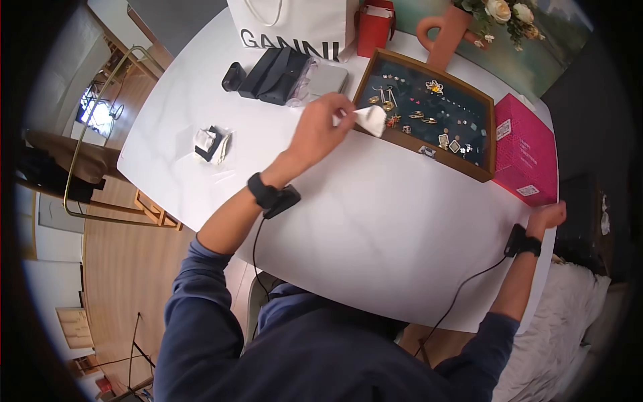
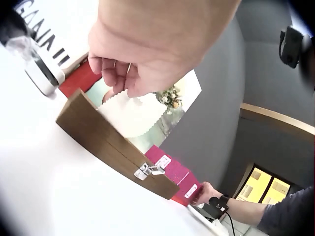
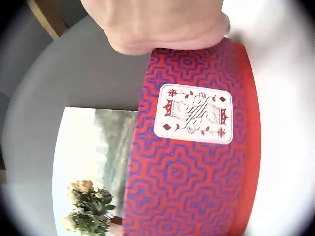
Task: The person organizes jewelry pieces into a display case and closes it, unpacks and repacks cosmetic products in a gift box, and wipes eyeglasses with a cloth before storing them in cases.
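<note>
My left hand (image 1: 320, 132) pinches a small white cloth (image 1: 372, 120) between thumb and fingertips, over the near edge of a wooden jewellery case (image 1: 435, 151). In the left wrist view the cloth (image 2: 132, 115) shows a zigzag-cut edge. Earrings and other small jewellery lie on the case's dark lining, and a metal clasp (image 2: 150, 169) sits on its front. My right hand (image 1: 549, 214) rests at the near end of a pink patterned box (image 1: 526, 151). In the right wrist view its fingers are mostly hidden behind the box (image 3: 187, 182).
A plastic bag with folded cloths (image 1: 213, 144) lies at the left of the white table (image 1: 375, 221). Behind are dark pouches (image 1: 274, 74), a grey case (image 1: 325, 80), a white paper bag (image 1: 301, 23), a red box (image 1: 375, 30) and a flower vase (image 1: 447, 43).
</note>
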Motion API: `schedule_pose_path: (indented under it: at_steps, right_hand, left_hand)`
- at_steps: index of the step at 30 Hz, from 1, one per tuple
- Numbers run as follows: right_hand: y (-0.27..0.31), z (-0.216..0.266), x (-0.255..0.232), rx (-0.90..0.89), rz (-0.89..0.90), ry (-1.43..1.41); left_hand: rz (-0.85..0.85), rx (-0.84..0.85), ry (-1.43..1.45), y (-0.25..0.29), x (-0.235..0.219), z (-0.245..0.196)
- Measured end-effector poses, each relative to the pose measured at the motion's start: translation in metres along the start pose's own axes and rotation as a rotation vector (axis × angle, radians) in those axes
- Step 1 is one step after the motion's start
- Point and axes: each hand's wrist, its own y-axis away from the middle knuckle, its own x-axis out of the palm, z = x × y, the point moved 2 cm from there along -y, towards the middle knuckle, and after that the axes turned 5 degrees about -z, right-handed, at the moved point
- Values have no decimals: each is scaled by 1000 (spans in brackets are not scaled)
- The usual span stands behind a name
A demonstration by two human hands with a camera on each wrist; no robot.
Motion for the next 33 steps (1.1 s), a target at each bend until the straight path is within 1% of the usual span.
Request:
schedule_pose_path:
  at_steps: [1, 2, 3, 5, 7, 8, 9, 10, 11, 12, 14, 15, 16, 17, 18, 19, 20, 21, 22, 23, 25, 26, 27, 29, 30, 32, 33]
  right_hand:
    - [12, 12, -5, -209, -190, 99]
    - [34, 14, -6, -460, -239, 9]
    - [56, 16, -7, -461, -232, 10]
    - [100, 17, -5, -393, 213, -155]
    - [196, 37, 14, -294, 590, -125]
    - [230, 38, 28, -203, 888, -58]
    - [276, 43, 40, -36, 1032, -59]
    - [322, 62, 48, 38, 1186, -7]
    - [349, 48, 56, 71, 1310, -59]
    - [377, 47, 61, 99, 1351, -77]
    - [407, 43, 73, 175, 1326, -94]
    - [414, 34, 77, 217, 1302, -110]
    - [414, 28, 77, 214, 1305, -104]
    - [410, 20, 77, 222, 1267, 4]
    - [405, 13, 77, 231, 1224, 112]
    - [399, 9, 74, 225, 1226, 114]
    - [390, 7, 66, 79, 1187, 193]
    - [381, 7, 58, -64, 1144, 268]
    - [372, 9, 51, -93, 1143, 307]
    - [364, 7, 46, -94, 1142, 309]
    - [355, 13, 42, -203, 1099, 302]
    - [348, 18, 38, -304, 1074, 409]
    - [344, 16, 37, -304, 1070, 406]
    - [335, 11, 33, -435, 1061, 480]
    - [336, 15, 33, -432, 1057, 479]
    - [338, 20, 31, -359, 1045, 420]
    - [339, 19, 30, -353, 1035, 418]
  left_hand:
    - [-2, -2, -1, 3, -13, 3]
    - [39, -141, 3, 8, -24, 7]
    - [80, -285, 8, 13, -33, 7]
    - [77, -306, -39, 17, -43, 5]
    - [210, -305, 77, 25, -39, 15]
    - [263, -296, 106, 27, -33, 15]
    - [262, -293, 108, 28, -26, 16]
    - [316, -259, 207, 30, -15, 14]
    - [369, -221, 307, 30, -7, 11]
    - [369, -219, 311, 29, -1, 4]
    - [447, -196, 408, 28, 6, -9]
    - [444, -196, 413, 28, 7, -9]
    - [430, -145, 376, 26, 7, -10]
    - [414, -93, 338, 24, 6, -9]
    - [410, -93, 343, 21, 5, 4]
    - [161, 1, 125, 15, -1, 27]
    - [-91, 93, -94, 9, -12, 44]
    - [-196, 159, -360, 4, -27, 50]
    - [-127, 80, -486, -1, -36, 64]
    - [-127, 79, -484, 0, -39, 72]
    - [-78, 29, -601, 1, -41, 83]
    - [4, -12, -628, 3, -39, 88]
    - [3, -7, -628, 3, -37, 94]
    - [-137, -24, -623, 4, -34, 109]
    - [-135, -19, -623, 1, -38, 108]
    - [-110, -163, -573, -2, -48, 110]
    - [-103, -153, -573, -1, -53, 117]
